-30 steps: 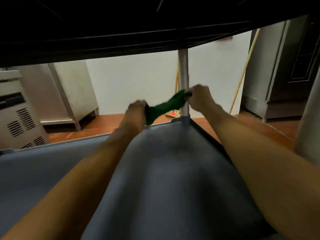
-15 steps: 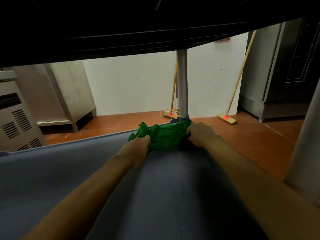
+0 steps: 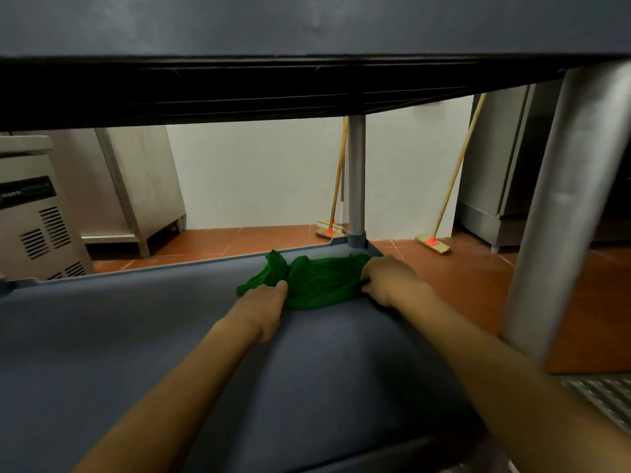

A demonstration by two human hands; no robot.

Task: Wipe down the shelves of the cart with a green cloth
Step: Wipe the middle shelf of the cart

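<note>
Where the shelf point(image 3: 136, 336) meets its far-right post point(image 3: 356, 179), the cloth point(image 3: 321, 281) lies bunched on the surface. At its near-left edge the left hand point(image 3: 263, 307) grips it, and the right hand point(image 3: 389, 278) pinches its right edge. It looks soft, light and limp, so it may fold or slip. Holding 2 opposite edges should spread it for wiping.

A white wall point(image 3: 266, 172) fills the middle of the frame above an orange tiled floor point(image 3: 461, 278). Two brooms with red collars at their heads lean on the wall, the left broom point(image 3: 336, 186) at centre and the right broom point(image 3: 455, 172) further right. A steel cabinet point(image 3: 143, 179) on legs stands at left. A vented machine point(image 3: 37, 227) sits at the left edge and a steel unit point(image 3: 491, 172) at right.
</note>
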